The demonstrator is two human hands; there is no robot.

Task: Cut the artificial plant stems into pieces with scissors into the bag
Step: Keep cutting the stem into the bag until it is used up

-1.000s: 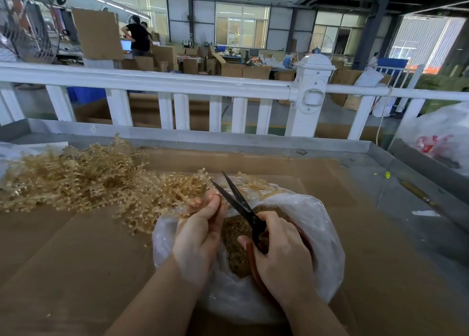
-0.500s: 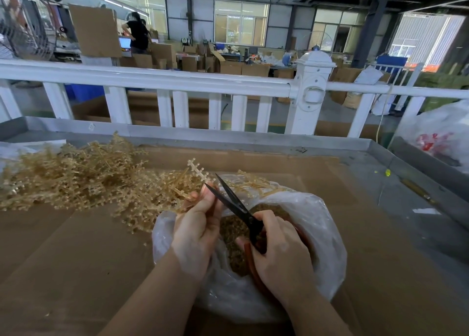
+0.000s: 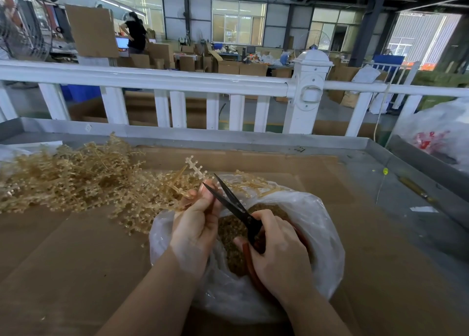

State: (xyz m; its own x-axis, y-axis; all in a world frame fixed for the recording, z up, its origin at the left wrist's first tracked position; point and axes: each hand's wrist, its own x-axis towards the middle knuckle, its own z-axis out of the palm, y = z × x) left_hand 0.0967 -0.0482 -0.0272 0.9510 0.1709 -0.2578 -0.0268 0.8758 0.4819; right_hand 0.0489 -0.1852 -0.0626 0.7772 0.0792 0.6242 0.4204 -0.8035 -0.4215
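Left hand [image 3: 195,224] is pinching a stem [image 3: 195,166] over the bag [image 3: 322,234]; right hand [image 3: 276,254] is gripping open scissors [image 3: 228,203], fingers curled round handles; next, closing blades on the stem.

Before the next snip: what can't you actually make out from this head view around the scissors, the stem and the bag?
- Scissors: the handles are mostly covered by the right hand.
- Stem: the part at the blades is hidden behind the left hand, so the cut point cannot be seen.
- Bag: its depth and fill are masked by both hands.
- Stem pile: cut off by the left edge.
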